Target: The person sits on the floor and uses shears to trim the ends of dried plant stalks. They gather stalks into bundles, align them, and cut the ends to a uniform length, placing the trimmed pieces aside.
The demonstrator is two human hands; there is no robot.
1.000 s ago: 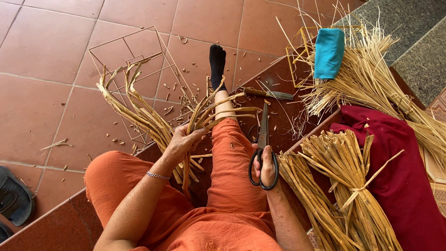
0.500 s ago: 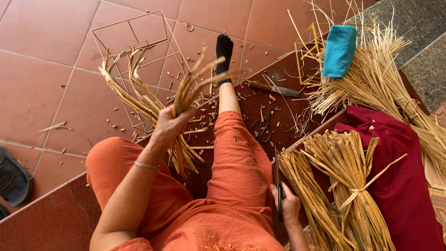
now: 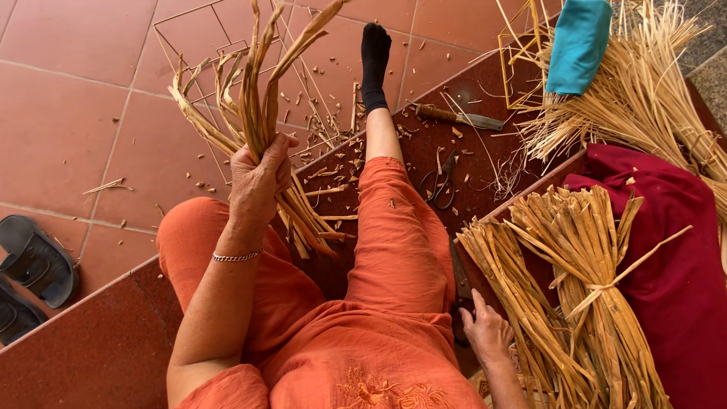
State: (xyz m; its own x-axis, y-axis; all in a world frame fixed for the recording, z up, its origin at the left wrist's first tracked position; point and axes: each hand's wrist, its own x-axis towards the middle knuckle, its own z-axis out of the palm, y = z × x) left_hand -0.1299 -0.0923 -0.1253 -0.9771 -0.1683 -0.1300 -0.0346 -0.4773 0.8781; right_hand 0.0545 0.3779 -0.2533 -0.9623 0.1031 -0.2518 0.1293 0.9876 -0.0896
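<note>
Head view, looking down: the left hand (image 3: 260,178) is closed around a bunch of dried straw strips (image 3: 254,113), held up above the left knee, its ends fanning up towards a thin wire frame (image 3: 198,30) on the red tiled floor (image 3: 68,98) and its lower ends hanging down over the orange trousers (image 3: 394,250). A silver bracelet (image 3: 236,257) sits on that wrist. The right hand (image 3: 485,329) rests low beside the right thigh, fingers curled on the handle of a dark pair of shears (image 3: 460,280); how tightly it grips I cannot tell. Just beside it lies a tied bundle of straw (image 3: 583,288) against a dark red cloth (image 3: 674,250). Small scissors (image 3: 439,182) and a knife (image 3: 458,117) lie on the step near the black-socked foot (image 3: 375,64). Loose straw (image 3: 644,98) with a teal cloth (image 3: 579,42) lies top right, sandals (image 3: 34,261) far left.
</note>
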